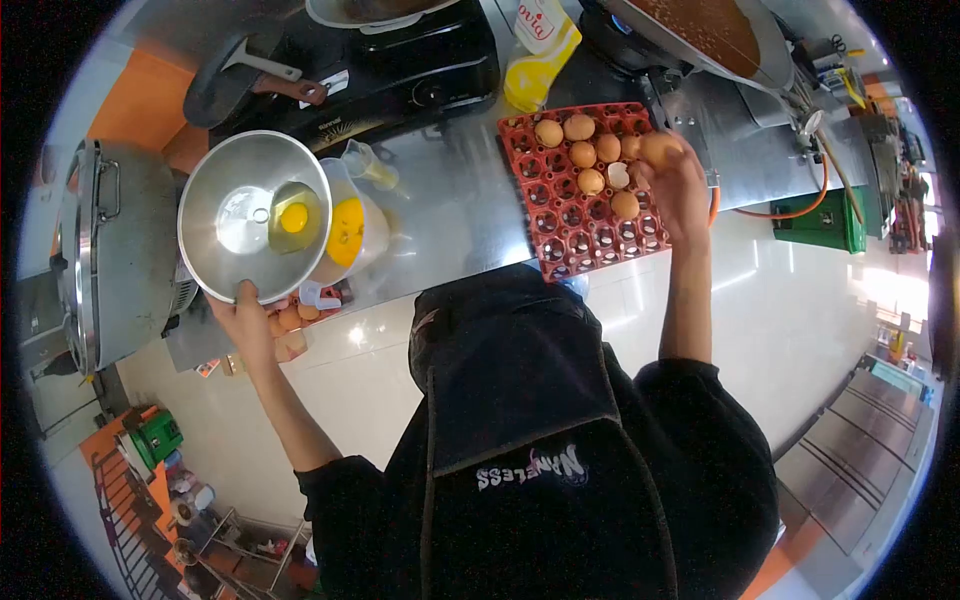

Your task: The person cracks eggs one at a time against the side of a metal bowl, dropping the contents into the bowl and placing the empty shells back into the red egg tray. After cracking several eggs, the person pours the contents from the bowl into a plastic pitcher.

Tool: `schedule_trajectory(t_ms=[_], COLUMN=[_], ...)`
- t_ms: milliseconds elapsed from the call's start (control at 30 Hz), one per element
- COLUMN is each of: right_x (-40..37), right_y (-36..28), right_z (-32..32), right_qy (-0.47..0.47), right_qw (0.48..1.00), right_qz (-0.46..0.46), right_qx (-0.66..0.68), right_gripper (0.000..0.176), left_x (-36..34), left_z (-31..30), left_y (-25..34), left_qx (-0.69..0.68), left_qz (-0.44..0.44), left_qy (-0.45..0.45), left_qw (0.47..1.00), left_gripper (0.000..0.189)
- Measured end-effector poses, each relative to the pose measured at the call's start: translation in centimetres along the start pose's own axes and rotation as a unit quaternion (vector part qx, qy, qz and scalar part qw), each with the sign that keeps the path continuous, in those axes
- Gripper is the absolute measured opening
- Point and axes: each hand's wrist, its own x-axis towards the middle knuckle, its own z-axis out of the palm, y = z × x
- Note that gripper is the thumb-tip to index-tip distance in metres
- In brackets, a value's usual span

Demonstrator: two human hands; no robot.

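Note:
My left hand (243, 318) grips the rim of a steel bowl (235, 185), thumb on the edge. One raw egg with a yellow yolk (294, 218) lies in the bowl. Beside and partly behind the bowl is a clear plastic jug (372, 235) with several yolks (346, 232) in it. My right hand (678, 185) is at the right side of a red egg tray (550, 222), its fingers closed around a brown egg (660, 150). Several brown eggs (583, 154) and an open white shell (618, 176) sit in the tray.
A black stove (420, 95) stands behind the jug, with a dark pan (225, 85) at its left. A yellow-labelled bottle (540, 60) is behind the tray. A large pan of brown food (715, 35) sits back right, a big metal pot (125, 250) far left.

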Motion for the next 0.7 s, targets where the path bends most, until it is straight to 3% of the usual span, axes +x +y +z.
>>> schedule_trajectory(t_ms=[100,167,300,367,600,700], right_x=[-1.1,-2.3,-4.3,-4.5,-3.6,-3.0], right_y=[0.4,1.4,3.2,4.2,5.3,5.1], right_z=[-3.6,-5.2,-5.6,-6.1,-5.7,-5.5], right_qy=[0.034,0.055,0.084,0.074,0.051,0.034], right_qw=[0.993,0.987,0.969,0.965,0.954,0.965], right_qz=[0.048,0.065,0.115,0.129,0.120,0.128], right_qx=[0.101,0.134,0.201,0.218,0.272,0.228], right_gripper=[0.040,0.039,0.039,0.039,0.037,0.032], left_x=[0.4,0.7,-0.9,-1.2,-2.4,-2.6], left_z=[0.2,0.2,1.2,1.4,2.3,2.3], left_y=[-1.0,-1.7,-0.4,-0.3,0.6,-0.1], left_qx=[0.002,0.087,0.099,0.135,0.189,0.220], left_qz=[0.063,0.191,0.202,0.266,0.319,0.320], left_qy=[-0.019,-0.043,-0.055,-0.053,-0.008,0.015], left_qw=[0.998,0.977,0.973,0.953,0.929,0.921], left_gripper=[0.059,0.068,0.079,0.083,0.082,0.080])
